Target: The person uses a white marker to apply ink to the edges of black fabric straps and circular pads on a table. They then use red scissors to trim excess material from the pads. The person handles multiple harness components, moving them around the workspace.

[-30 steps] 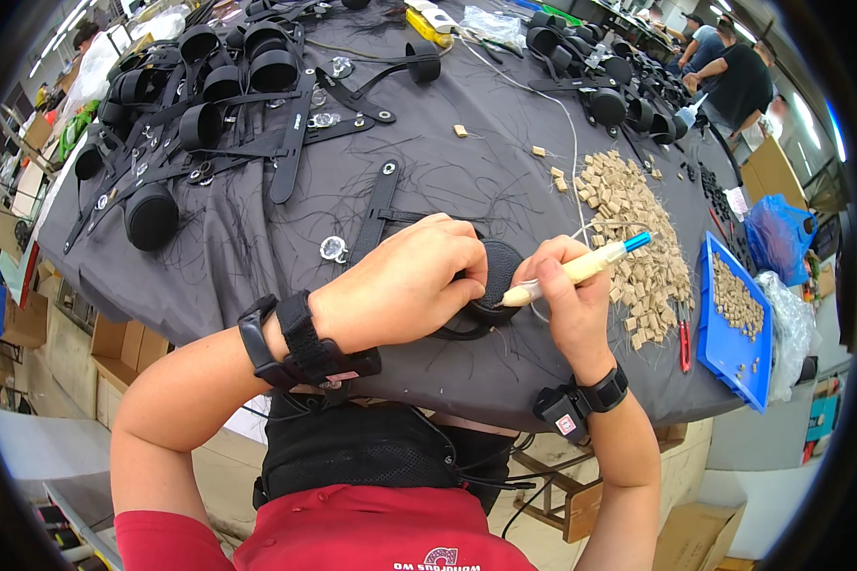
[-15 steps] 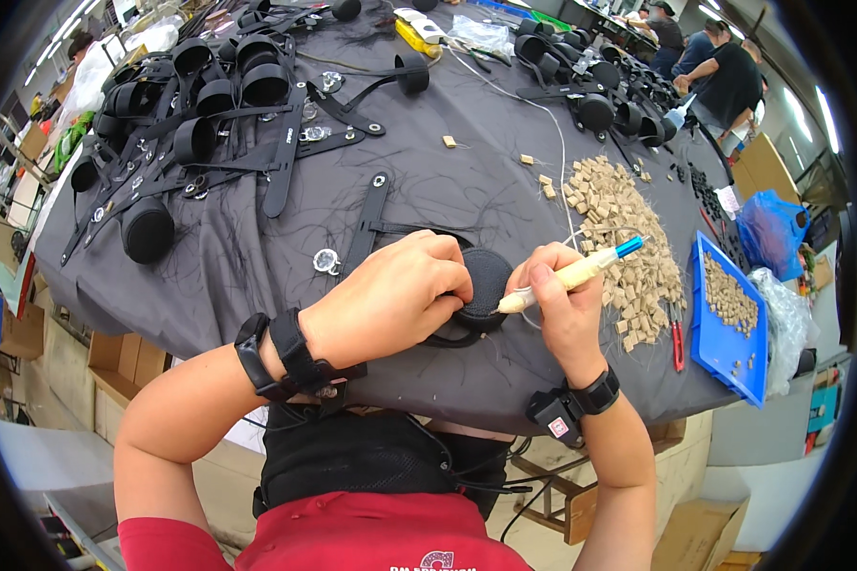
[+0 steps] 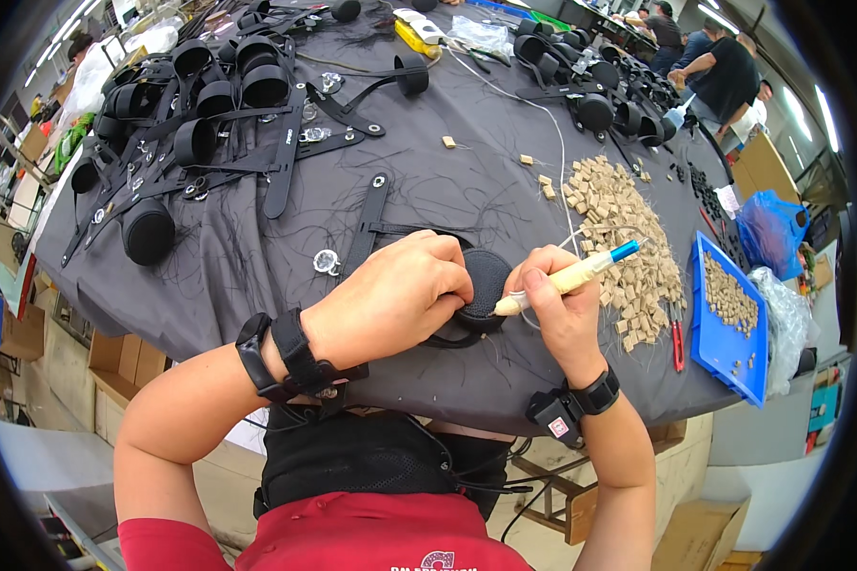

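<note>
At the desk (image 3: 428, 379), our left hand (image 3: 405, 290) is pinching the round black pad (image 3: 487, 274) between both hands; our right hand (image 3: 564, 309) is closing round the cream pen-like tool (image 3: 581, 273). Ideally, we are bracing firmly, guiding the tip lightly.

From my remote feed I counted two hands above the table's (image 3: 467, 390) near edge: one left hand (image 3: 390, 295) and one right hand (image 3: 559, 303). There was one pen-shaped tool (image 3: 573, 277) and one round pad (image 3: 487, 273). One blue tray (image 3: 719, 344) sat at the near right corner, one yellow power strip (image 3: 410, 37) by the far edge. Two blocks (image 3: 448, 142) lay singly toward that edge; the block pile (image 3: 635, 295) was too jumbled for me to count.
</note>
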Demonstrator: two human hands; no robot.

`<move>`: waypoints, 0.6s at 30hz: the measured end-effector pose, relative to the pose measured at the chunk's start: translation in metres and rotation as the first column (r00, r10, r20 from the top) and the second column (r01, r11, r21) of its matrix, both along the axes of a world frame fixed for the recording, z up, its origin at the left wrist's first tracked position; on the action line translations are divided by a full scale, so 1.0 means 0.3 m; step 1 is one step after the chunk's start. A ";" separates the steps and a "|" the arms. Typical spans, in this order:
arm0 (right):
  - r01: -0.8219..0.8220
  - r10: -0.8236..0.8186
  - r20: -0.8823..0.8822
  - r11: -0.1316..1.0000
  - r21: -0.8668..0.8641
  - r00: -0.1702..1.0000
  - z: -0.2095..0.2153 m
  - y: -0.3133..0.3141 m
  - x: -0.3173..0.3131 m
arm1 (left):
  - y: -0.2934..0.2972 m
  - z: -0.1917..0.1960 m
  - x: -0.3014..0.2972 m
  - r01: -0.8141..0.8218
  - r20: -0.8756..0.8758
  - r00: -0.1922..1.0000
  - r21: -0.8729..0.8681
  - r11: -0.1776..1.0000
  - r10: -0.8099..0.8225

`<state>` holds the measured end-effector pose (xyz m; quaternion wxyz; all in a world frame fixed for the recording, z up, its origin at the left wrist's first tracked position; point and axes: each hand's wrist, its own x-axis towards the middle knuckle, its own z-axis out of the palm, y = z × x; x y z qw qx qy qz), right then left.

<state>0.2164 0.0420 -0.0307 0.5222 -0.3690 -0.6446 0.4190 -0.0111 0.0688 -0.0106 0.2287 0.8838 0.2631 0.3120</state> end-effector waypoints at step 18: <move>0.005 -0.005 0.013 1.000 -0.005 1.000 0.005 -0.002 0.003 | 0.003 0.001 0.003 -0.001 -0.003 1.000 -0.004 1.000 0.001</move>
